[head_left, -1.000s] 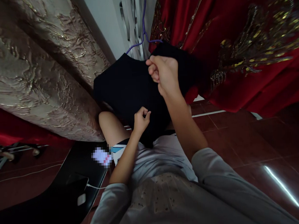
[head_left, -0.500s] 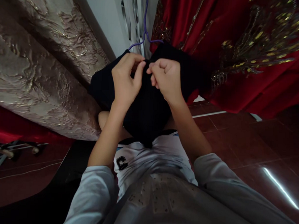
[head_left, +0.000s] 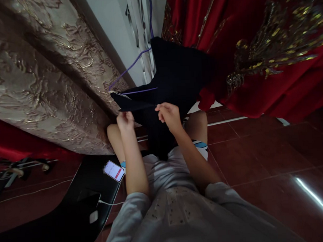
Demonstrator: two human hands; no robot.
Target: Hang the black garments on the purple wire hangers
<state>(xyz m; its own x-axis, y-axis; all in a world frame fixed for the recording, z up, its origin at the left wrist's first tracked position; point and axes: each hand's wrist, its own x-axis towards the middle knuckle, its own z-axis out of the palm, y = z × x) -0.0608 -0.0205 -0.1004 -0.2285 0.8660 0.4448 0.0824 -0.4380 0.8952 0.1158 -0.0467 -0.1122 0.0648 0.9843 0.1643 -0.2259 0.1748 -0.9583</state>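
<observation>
Hangs between a beige, gold-threaded brocade drape [head_left: 55, 75] and a red satin drape with gold sequins [head_left: 256, 92]: a dark navy, matte cloth garment [head_left: 175, 67], on a thin purple wire hanger [head_left: 133, 63]. Stretches the garment's upper edge between both hands: left hand [head_left: 125, 120] curled nearly closed at the outer end, seemingly pinching cloth; right hand [head_left: 170, 115] half curled, thumb and forefinger together on the edge near the middle. Has just drawn the left side down, after working with both hands at the neckline a moment ago. Now leaves the hanger's left arm and lower bar bare, and the right arm covered. Probably means a garment loosened on one side only. Cannot tell whether the thin pale strip [head_left: 125, 96] at the left tip is caught there.
</observation>
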